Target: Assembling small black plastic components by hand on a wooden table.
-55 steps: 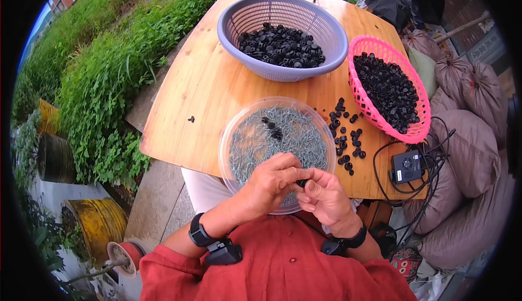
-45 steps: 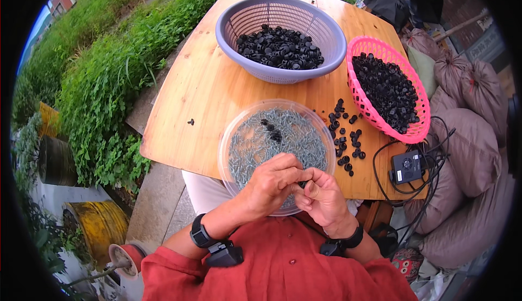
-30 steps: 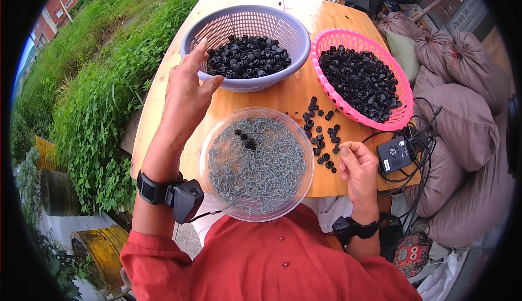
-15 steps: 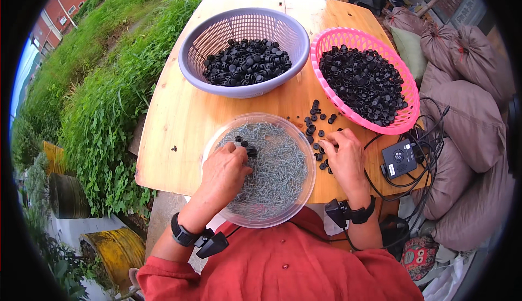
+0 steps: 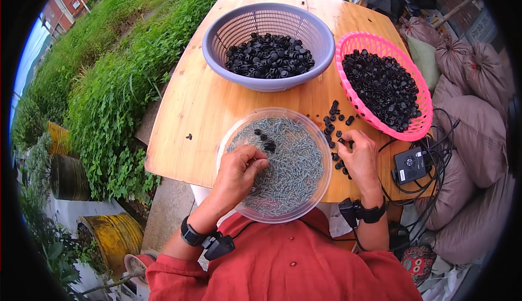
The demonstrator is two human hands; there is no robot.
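Note:
A clear round plastic bowl [image 5: 328,177] full of small silvery screws [image 5: 293,162] stands at the table's near edge. Over its left side is my left hand [image 5: 238,175], thumb and forefinger pinched together; whatever lies between them is too small to make out. A few black caps [image 5: 269,146] rest on the screws just beyond those fingertips. To the right of the bowl, my right hand [image 5: 360,158] is closed in a pinch on a small black plastic cap [image 5: 341,141]. Loose black caps [image 5: 329,129] are scattered on the wood around its fingertips.
A grey-purple basket [image 5: 217,62] and a pink basket [image 5: 356,102], both heaped with black caps, stand farther back on the wooden table [image 5: 179,138]. At the right edge lie a black box-shaped device [image 5: 410,165] and tangled cables. Stuffed sacks [image 5: 467,132] are piled beyond.
The whole view has shifted, moving the table rightward in the picture. My left hand has drawn back slightly from the black caps in the bowl. My right hand stays by the scattered caps.

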